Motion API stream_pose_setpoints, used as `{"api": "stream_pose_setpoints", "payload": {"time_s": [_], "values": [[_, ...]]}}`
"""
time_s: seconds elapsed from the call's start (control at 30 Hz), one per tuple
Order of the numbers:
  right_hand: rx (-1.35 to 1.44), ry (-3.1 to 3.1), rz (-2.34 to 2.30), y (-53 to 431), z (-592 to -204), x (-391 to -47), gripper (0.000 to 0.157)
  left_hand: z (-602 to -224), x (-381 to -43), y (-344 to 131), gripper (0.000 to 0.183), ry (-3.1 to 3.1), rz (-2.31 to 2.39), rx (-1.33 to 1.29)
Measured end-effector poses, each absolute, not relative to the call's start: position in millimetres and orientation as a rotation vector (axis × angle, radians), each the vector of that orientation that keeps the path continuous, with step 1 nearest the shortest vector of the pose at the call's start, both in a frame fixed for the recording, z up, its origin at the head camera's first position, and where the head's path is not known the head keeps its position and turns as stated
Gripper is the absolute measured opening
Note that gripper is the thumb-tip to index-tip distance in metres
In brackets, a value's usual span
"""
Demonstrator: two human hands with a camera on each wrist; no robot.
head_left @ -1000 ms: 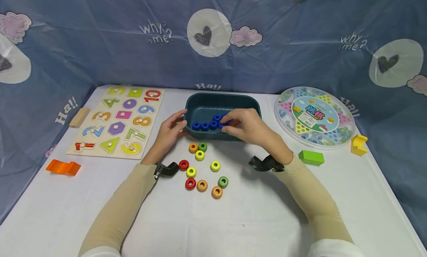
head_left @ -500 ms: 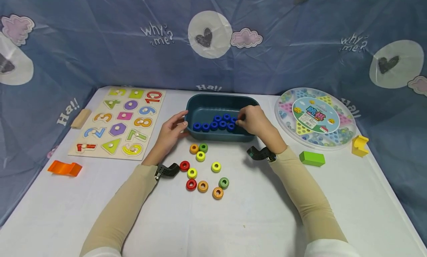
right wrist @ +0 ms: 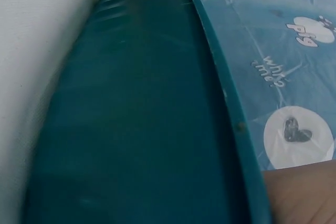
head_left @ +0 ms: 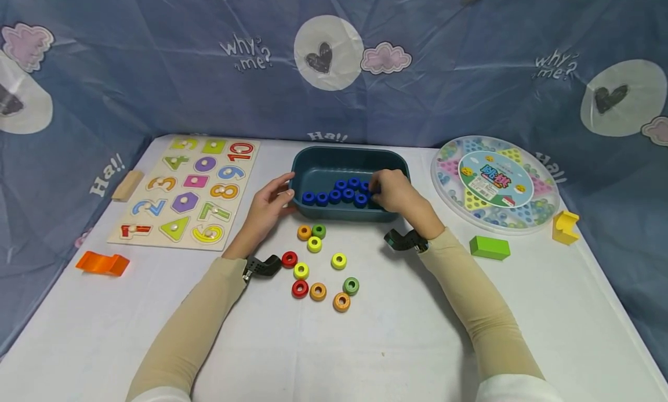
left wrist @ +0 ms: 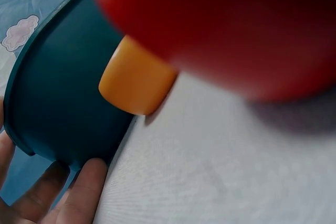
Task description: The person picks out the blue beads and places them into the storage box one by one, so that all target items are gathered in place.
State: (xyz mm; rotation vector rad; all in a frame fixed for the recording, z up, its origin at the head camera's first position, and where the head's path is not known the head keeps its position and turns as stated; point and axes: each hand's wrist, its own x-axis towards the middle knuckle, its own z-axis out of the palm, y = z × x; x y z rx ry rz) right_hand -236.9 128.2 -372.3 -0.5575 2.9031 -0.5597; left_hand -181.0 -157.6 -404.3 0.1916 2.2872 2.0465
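A dark teal bin (head_left: pixel 326 212) stands at the back middle of the table, with several blue ring beads (head_left: pixel 335 196) lying inside it. My left hand (head_left: pixel 267 207) rests against the bin's left end, thumb and fingers spread at the wall; the left wrist view shows fingertips (left wrist: pixel 89 179) at its lower edge. My right hand (head_left: pixel 398 193) reaches over the front wall into the bin's right half. Its curled fingers pinch a blue ring bead (head_left: pixel 373 203), mostly hidden under them. The right wrist view shows mainly the bin's outer wall (right wrist: pixel 142 103).
Loose red (head_left: pixel 300 289), orange (head_left: pixel 341 301), yellow (head_left: pixel 338 261) and green ring beads (head_left: pixel 351 285) lie in front of the bin. A number puzzle board (head_left: pixel 167 202) is left, a round marble game box (head_left: pixel 449 196) right. Green (head_left: pixel 489 247), yellow (head_left: pixel 565 227) and orange blocks (head_left: pixel 102 263) lie near the sides.
My right hand has moved rightward inside the bin, past beads now uncovered, then slightly toward the front wall. My left hand stays at the bin's left end.
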Motion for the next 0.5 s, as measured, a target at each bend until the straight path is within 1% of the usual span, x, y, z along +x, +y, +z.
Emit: {"api": "stream_pose_setpoints", "payload": {"time_s": [0.2, 0.5], "values": [[-0.543, 2.909, -0.582, 127, -374, -236, 0.018, -407, -182, -159, 0.048, 2.294, 2.039, 0.196], [-0.539, 2.918, -0.573, 128, -374, -236, 0.017, -429, -195, -163, 0.046, 2.290, 2.070, 0.200]]}}
